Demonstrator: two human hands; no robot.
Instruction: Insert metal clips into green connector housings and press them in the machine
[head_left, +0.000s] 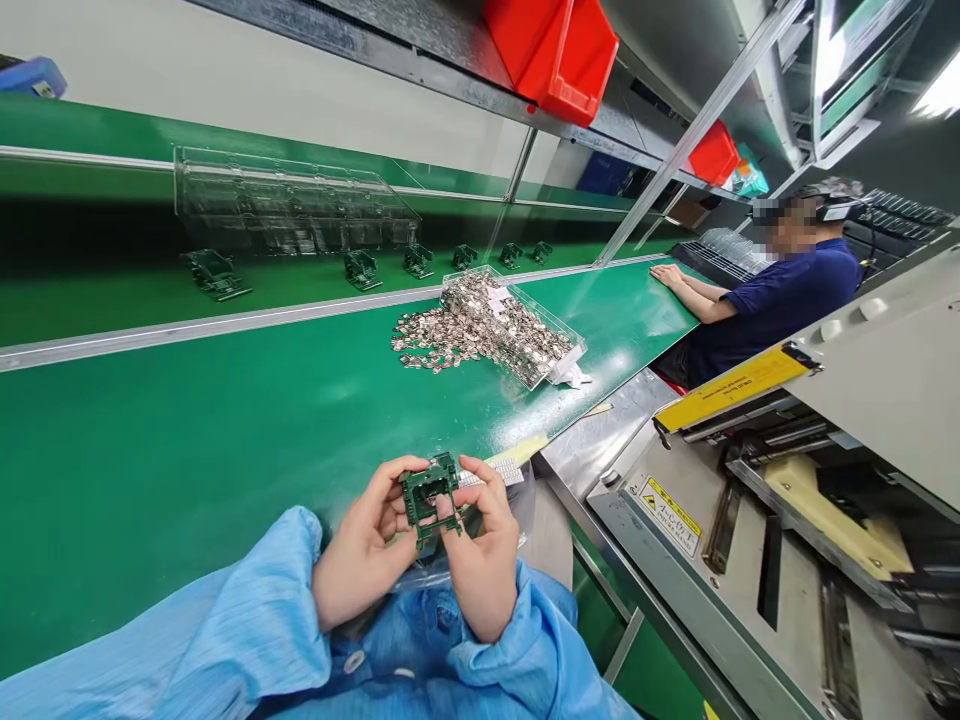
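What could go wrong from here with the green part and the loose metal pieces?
The green part, held up between the left hand and right hand, could slip if either grip loosens.
The loose metal pieces, spread beside the clear tray, might scatter if bumped.

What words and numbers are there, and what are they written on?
"小心伤手 INJURE HAND": warning sticker on the grey machine; its yellow top unreadable.
Yellow strip: upside-down print, too small to read.
White sheet by the right hand: marks too small.
Blue container: label too small.
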